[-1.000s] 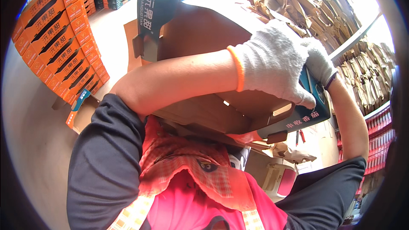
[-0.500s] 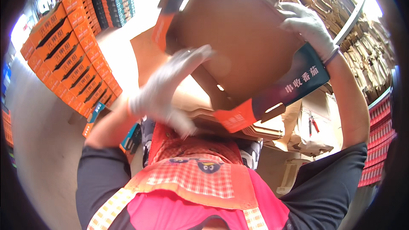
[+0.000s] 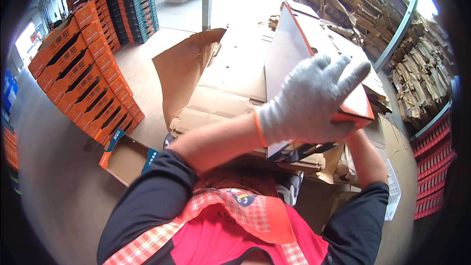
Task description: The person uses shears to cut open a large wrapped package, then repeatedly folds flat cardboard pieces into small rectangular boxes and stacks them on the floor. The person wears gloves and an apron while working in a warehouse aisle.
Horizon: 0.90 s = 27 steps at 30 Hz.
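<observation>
Gloved left hand (image 3: 306,100) across carton (image 3: 283,66) with orange edge (image 3: 298,30), wide floor (image 3: 59,167) leftward

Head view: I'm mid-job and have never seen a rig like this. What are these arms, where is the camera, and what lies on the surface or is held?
There is no machine here: the arms are a person's own. The camera is the left of two wide fisheye ones worn on the head, looking down, so straight edges bend near the rim.

The left hand, in a grey glove, reaches across a tilted carton. Its grip is hard to judge. The right hand is out of sight behind it; only the right forearm shows clearly.

Beneath the carton lies flat brown cardboard. To the left stand stacked orange cartons, with an open tray near their foot.
</observation>
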### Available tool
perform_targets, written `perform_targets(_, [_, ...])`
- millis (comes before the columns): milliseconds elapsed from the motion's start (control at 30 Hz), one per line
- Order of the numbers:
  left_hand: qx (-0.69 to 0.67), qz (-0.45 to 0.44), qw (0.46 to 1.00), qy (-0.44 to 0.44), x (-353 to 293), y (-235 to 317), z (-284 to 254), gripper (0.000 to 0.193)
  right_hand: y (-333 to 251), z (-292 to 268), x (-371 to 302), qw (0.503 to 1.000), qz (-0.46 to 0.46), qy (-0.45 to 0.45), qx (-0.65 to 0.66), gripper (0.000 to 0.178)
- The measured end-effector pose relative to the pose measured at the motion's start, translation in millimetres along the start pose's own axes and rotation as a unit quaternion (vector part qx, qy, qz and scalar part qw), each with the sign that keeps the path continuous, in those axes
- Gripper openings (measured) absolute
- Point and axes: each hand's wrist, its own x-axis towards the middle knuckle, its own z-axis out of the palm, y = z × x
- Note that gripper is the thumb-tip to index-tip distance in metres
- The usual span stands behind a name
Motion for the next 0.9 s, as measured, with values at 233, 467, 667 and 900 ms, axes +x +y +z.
perform_targets(233, [-0.091, -0.051, 0.983, 0.151, -16.9, 0.1, 42.5, 0.121, -85.8, 33.7, -1.8, 0.815, -0.177, -0.157, -0.529, 0.036])
perform_targets(467, [-0.170, -0.256, 0.949, 0.074, -50.9, 12.5, 50.9, 0.143, -97.7, 83.2, 4.8, 0.755, 0.014, -0.134, -0.642, 0.009])
perform_targets(667, [-0.245, -0.261, 0.934, 0.007, -64.3, 7.2, 47.8, 0.132, -62.3, 96.2, 19.9, 0.585, -0.192, -0.252, -0.747, 0.013])
perform_targets(900, [-0.138, -0.112, 0.971, 0.161, -63.0, -14.7, -2.5, 0.121, -41.4, 164.5, 19.1, 0.820, -0.125, -0.358, -0.429, 0.027])
